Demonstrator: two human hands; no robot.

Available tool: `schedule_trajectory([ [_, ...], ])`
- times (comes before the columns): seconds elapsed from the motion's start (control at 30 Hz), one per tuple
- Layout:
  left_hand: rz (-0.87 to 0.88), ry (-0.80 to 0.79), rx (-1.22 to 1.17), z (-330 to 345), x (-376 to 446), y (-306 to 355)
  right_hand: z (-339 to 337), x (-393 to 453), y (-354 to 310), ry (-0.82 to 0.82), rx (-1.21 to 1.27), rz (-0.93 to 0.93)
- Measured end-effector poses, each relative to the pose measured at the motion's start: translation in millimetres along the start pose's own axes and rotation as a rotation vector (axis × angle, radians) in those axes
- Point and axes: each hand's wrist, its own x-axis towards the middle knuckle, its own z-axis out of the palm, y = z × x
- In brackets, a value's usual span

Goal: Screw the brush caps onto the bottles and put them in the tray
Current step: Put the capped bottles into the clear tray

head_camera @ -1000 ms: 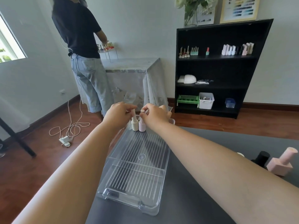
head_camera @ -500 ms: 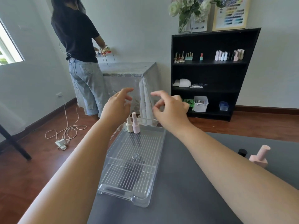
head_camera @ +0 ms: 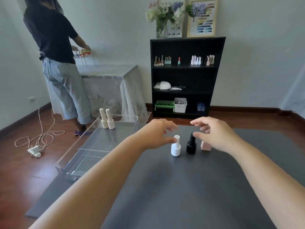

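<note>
Dark mat (head_camera: 189, 187): white bottle (head_camera: 176, 147) at left hand (head_camera: 156, 134) fingertips, black bottle (head_camera: 191, 145) under right hand (head_camera: 214, 132); both hands loose, empty.

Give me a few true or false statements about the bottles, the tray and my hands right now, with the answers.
1. Two capped bottles stand in the clear tray. True.
2. The black bottle stands left of the white bottle. False: it stands to its right.
3. The right hand grips the pink bottle. False: it holds nothing.
4. The left hand is beside the white bottle's cap. True.
</note>
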Motion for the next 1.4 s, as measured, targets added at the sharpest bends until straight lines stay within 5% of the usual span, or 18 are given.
schedule_trajectory([
  [0.33,-0.165,0.03,-0.075,25.1,2.2,17.1,30.1,-4.1,5.7,-0.061,-0.124,-0.016],
  [0.77,-0.466,0.581,-0.241,-66.3,-41.7,-89.0,57.6,58.9,-93.8,0.101,0.136,-0.345],
  [0.97,-0.529,0.586,-0.175,-69.1,-36.5,-139.6,110.2,95.8,-120.7,0.039,0.268,-0.28],
  [1.4,-0.458,0.545,0.005,-55.7,-18.7,-184.7,180.0,145.5,-133.3,-0.148,0.1,-0.237],
])
